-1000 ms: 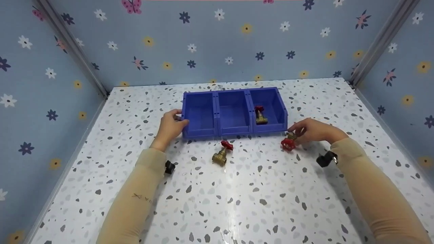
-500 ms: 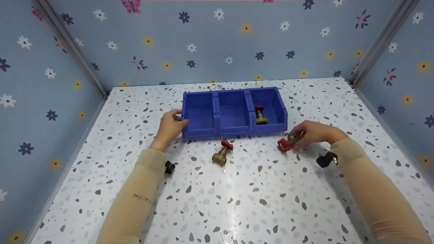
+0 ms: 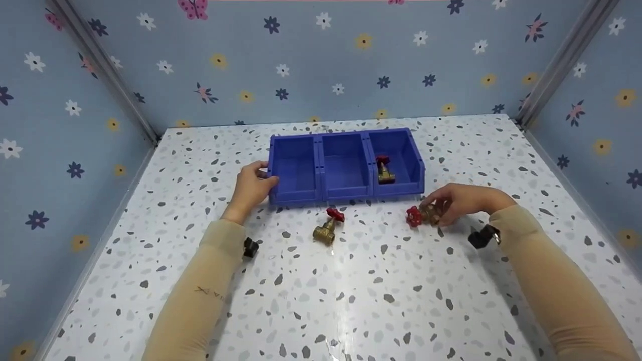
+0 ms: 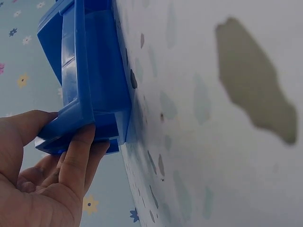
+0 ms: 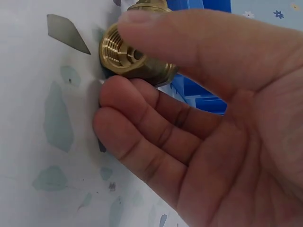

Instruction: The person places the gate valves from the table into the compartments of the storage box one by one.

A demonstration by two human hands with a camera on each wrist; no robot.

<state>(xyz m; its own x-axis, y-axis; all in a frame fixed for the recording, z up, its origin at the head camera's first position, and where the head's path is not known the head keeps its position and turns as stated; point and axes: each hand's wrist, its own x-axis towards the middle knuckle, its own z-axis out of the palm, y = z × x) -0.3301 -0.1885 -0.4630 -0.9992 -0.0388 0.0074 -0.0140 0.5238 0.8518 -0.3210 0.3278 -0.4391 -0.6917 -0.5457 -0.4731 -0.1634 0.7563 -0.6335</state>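
Observation:
My left hand (image 3: 252, 185) grips the left side wall of a blue three-compartment bin (image 3: 346, 192); in the left wrist view the thumb and fingers pinch the bin's edge (image 4: 71, 113). My right hand (image 3: 464, 199) holds a brass gate valve (image 3: 430, 214) by its body, just in front of the bin's right corner, with the red handwheel (image 3: 414, 216) pointing left. In the right wrist view the thumb lies over the threaded brass end (image 5: 116, 49), fingers curled below it. A second valve (image 3: 326, 231) lies on the table before the middle compartment. Another valve (image 3: 385, 173) sits in the right compartment.
The speckled white table (image 3: 381, 311) is bounded by a flower-patterned back wall (image 3: 321, 60) and side walls. Black wrist cameras (image 3: 484, 236) are worn on both wrists, near the table surface.
The valve in my right hand has turned, its red handwheel swinging from the front to the left. My right hand has shifted slightly toward me. My left hand and the bin stay put.

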